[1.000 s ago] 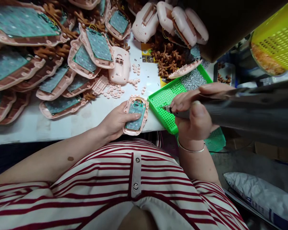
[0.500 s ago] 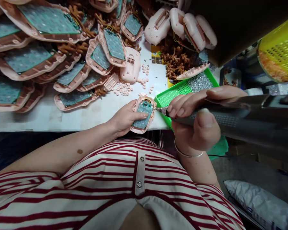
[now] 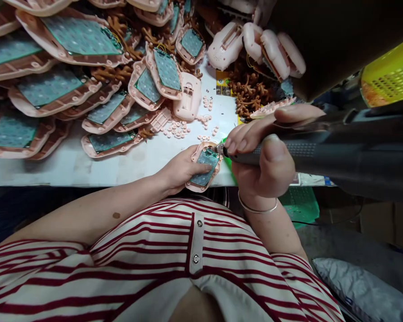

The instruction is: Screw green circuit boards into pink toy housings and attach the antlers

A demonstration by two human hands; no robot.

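A white tabletop carries pink shells, brown branching pieces and small pink parts.

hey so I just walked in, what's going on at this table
The left hand holds a pink shell with a circuit board. The right hand grips a dark power driver, its tip at the board's upper edge. Similar shells are piled on the left, beside loose small pink parts.

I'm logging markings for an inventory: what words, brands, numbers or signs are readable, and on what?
None can be read.
Yellow printed sheet: too small.
Sack, lower right: dark mark, too blurred.
Table-edge strip, red and blue marks: too small.
Power tool and held circuit board: no legible lettering.
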